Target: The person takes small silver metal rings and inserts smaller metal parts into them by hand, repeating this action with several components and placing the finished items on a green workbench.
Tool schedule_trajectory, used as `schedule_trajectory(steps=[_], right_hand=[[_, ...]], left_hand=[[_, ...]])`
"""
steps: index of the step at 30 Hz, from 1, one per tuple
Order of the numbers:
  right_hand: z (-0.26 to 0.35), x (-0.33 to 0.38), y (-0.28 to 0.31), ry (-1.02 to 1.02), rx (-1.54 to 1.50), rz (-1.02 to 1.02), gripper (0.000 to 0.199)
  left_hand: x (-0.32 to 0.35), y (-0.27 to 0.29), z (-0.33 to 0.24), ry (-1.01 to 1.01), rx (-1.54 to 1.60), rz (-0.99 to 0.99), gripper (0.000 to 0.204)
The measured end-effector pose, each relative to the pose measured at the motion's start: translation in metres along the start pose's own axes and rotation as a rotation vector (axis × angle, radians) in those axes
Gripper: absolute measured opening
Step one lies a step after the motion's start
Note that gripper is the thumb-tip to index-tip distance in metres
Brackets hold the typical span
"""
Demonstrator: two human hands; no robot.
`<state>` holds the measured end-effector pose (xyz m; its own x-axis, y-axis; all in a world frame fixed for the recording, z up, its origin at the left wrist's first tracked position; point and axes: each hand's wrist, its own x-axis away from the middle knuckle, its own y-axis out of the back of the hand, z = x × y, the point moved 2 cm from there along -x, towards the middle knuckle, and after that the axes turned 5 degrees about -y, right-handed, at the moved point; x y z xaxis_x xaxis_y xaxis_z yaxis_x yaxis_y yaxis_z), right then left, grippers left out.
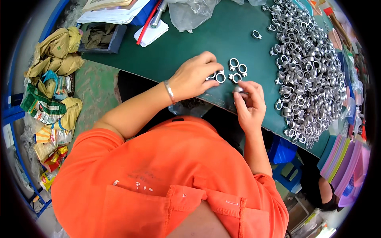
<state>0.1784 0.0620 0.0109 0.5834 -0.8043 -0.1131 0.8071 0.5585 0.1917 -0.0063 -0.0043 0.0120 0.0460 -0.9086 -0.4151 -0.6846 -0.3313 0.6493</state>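
My left hand (194, 76) curls over the green table near its front edge, its thumb and fingers closed around a small silver metal ring (220, 77). Another ring is partly covered by those fingers. Just right of them lie a few loose rings (233, 62), each with a small lug on its side. My right hand (251, 102) is at the table edge, pinching a silver metal ring (238, 89) between thumb and fingers. The fingers hide part of that ring.
A large heap of similar rings (309, 71) covers the table's right side, with one stray ring (256, 34) beside it. At the back are a clear plastic bag (190, 16), papers (113, 14) and a grey box (115, 39). Blue bins (282, 150) stand below the right edge.
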Motion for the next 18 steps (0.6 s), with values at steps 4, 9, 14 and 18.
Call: schedule_trajectory(steps=[4,9,14,18], right_hand=[[-0.001,0.011,-0.006,-0.133,-0.338,0.034,0.024],[0.002,0.013,-0.016,-0.062,-0.438,0.086,0.020],[0.006,0.015,-0.015,0.115,-0.195,0.135,0.020],[0.013,0.015,-0.018,0.141,-0.112,0.143,0.016]], left_hand=[[0.022,0.006,-0.015,0.225,0.381,-0.042,0.020],[0.030,-0.001,-0.027,0.251,0.655,0.064,0.009],[0.031,0.003,-0.034,0.549,1.258,0.022,0.013],[0.037,-0.001,-0.028,0.335,1.061,-0.024,0.011]])
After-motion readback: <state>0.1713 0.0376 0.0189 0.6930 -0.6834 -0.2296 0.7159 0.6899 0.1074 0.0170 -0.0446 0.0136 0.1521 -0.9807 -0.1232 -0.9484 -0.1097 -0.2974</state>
